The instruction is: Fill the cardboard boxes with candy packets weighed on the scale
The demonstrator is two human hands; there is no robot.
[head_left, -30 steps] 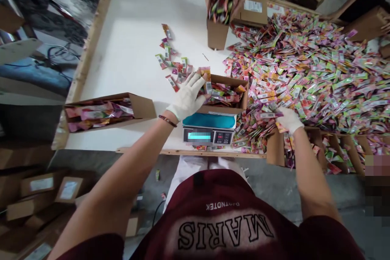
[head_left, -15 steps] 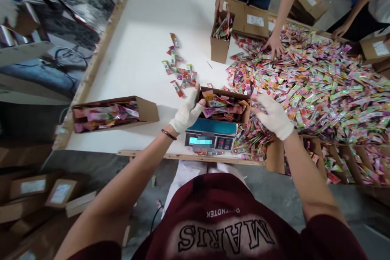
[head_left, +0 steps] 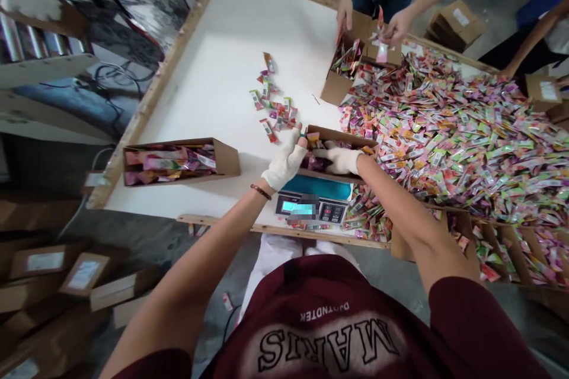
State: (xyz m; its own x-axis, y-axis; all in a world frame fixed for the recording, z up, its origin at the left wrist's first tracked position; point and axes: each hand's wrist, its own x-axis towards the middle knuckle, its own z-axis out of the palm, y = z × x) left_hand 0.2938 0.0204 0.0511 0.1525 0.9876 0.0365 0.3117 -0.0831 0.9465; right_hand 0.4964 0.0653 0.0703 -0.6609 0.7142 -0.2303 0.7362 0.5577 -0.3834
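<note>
A cardboard box (head_left: pixel 340 177) filled with small colourful candy packets (head_left: pixel 313 163) rests on a digital scale (head_left: pixel 287 196) with a teal plate and lit display. My left hand (head_left: pixel 284 163), in a white glove with bare fingertips, grips the box's left end, thumb at the rim. Inside the box lies my gloved right hand (head_left: pixel 342 160), its fingers stretched over the packets; the fingertips are partly hidden among them. Another packed box (head_left: pixel 226 160) lies to the left on the white table (head_left: pixel 200 83).
A large heap of packets (head_left: pixel 471 124) covers the table's right side. Loose packets (head_left: pixel 267 98) lie behind the scale. Across the table, a co-worker's hand (head_left: pixel 398 26) holds packets beside a tilted box (head_left: pixel 335 89). Filled boxes (head_left: pixel 466 231) line the near right edge.
My right hand has moved left from the heap's edge into the box on the scale. My left hand stays at the box. The co-worker has lifted packets and tilted their box.
</note>
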